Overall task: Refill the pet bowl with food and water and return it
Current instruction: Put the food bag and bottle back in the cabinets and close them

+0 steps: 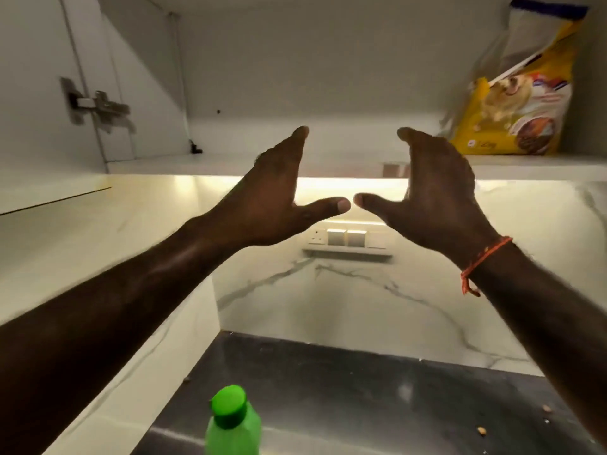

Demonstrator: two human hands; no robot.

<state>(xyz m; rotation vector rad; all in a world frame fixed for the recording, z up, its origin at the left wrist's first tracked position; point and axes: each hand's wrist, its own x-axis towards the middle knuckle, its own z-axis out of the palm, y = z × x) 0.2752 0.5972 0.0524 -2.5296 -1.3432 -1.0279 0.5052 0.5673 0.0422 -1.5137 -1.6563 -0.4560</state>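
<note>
Both hands, left hand [279,188] and right hand [430,192], hang spread and empty mid-frame. The dog food bag [519,103] stands upper right on the cabinet shelf [295,164], probably their target.

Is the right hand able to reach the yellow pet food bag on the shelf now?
Probably yes. The right hand is open and empty, raised just left of the pet food bag on the open cabinet shelf, with nothing between them.
</note>
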